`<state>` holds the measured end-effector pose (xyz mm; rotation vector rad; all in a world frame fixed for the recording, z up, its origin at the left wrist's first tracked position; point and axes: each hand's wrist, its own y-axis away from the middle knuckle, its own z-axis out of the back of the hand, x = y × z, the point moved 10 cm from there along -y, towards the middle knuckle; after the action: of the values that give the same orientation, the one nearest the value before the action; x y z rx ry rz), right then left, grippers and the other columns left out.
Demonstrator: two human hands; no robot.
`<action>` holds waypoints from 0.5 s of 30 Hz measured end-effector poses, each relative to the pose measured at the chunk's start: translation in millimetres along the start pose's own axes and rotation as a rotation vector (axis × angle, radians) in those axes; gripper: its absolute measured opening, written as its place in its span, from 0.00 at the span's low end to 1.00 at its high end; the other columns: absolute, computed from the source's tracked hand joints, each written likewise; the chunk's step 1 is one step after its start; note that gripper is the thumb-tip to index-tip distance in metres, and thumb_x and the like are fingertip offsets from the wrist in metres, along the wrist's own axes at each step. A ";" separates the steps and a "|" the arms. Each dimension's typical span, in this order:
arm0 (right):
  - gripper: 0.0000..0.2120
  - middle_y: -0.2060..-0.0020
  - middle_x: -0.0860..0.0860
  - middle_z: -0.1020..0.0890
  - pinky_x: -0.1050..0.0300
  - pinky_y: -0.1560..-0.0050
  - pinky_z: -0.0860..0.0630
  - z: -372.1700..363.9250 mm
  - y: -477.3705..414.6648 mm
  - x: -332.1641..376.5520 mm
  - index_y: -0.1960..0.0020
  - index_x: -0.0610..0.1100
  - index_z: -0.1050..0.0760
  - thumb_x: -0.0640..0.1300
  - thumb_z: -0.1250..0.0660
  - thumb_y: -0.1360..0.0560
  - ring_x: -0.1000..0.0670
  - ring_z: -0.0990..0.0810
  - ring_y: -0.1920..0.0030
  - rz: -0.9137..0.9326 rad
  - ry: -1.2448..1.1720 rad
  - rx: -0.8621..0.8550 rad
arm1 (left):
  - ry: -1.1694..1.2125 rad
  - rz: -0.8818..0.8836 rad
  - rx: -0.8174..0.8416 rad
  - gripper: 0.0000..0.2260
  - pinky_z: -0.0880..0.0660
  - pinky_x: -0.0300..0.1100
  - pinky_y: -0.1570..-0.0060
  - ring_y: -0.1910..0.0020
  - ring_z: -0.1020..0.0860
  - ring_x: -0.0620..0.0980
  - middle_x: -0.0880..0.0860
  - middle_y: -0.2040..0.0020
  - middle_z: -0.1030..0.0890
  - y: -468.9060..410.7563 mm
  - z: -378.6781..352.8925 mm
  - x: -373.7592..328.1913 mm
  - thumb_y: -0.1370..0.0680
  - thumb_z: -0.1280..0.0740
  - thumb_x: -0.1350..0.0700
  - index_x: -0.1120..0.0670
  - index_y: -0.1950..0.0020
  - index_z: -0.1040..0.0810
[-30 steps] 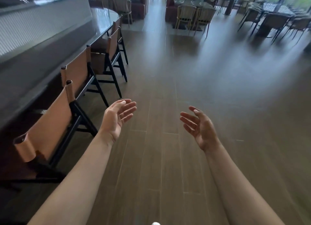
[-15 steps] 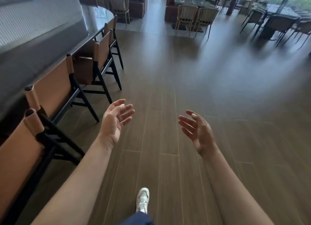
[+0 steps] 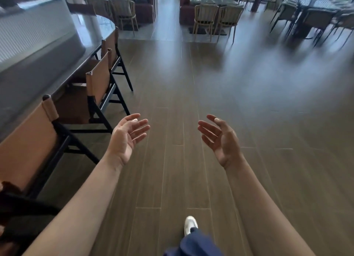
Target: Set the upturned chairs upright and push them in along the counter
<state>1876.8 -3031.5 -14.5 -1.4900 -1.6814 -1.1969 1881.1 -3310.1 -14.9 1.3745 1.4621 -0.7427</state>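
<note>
Black-framed chairs with tan leather backs stand upright along the dark counter (image 3: 57, 51) on the left: a near chair (image 3: 28, 141), a middle chair (image 3: 98, 81) and a far chair (image 3: 112, 43). All are tucked against the counter edge. My left hand (image 3: 126, 137) is held out over the floor, palm turned inward, fingers relaxed and holding nothing, just right of the near chair. My right hand (image 3: 222, 139) mirrors it, palm inward, fingers spread and holding nothing. Neither hand touches a chair.
Wood-plank floor (image 3: 191, 83) stretches ahead. Dining tables with pale wooden chairs (image 3: 205, 18) stand at the back, darker tables and chairs (image 3: 310, 16) at the back right. My white shoe (image 3: 190, 224) and blue trouser leg show at the bottom.
I have walked forward along the counter; the chairs have slid back and left in view, and the dining area is nearer. Both hands stay open in front of me.
</note>
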 end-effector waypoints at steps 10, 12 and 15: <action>0.11 0.50 0.45 0.14 0.55 0.51 0.23 13.0 -192.1 36.1 0.43 0.46 0.21 0.45 0.40 0.19 0.49 0.15 0.51 -0.042 0.055 0.010 | 0.041 -0.010 -0.063 0.09 0.25 0.48 0.46 0.48 0.18 0.55 0.57 0.47 0.17 -171.2 -70.4 4.8 0.19 0.42 0.59 0.53 0.44 0.24; 0.11 0.50 0.45 0.14 0.55 0.51 0.24 16.6 -230.3 51.8 0.44 0.46 0.20 0.44 0.40 0.19 0.48 0.15 0.50 -0.047 0.082 0.011 | 0.039 -0.013 -0.059 0.09 0.25 0.47 0.47 0.48 0.18 0.55 0.56 0.47 0.17 -206.4 -89.6 3.0 0.19 0.42 0.59 0.53 0.43 0.24; 0.11 0.51 0.45 0.14 0.55 0.50 0.24 21.5 -284.3 73.9 0.44 0.46 0.20 0.44 0.41 0.19 0.49 0.15 0.51 -0.052 0.104 0.015 | 0.041 -0.031 -0.069 0.10 0.24 0.46 0.47 0.47 0.18 0.55 0.56 0.47 0.16 -255.8 -113.2 -0.9 0.19 0.42 0.59 0.54 0.41 0.24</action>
<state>1588.9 -2970.9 -26.9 -1.3592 -1.6648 -1.2638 1607.1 -3253.8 -19.1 1.3242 1.5308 -0.6806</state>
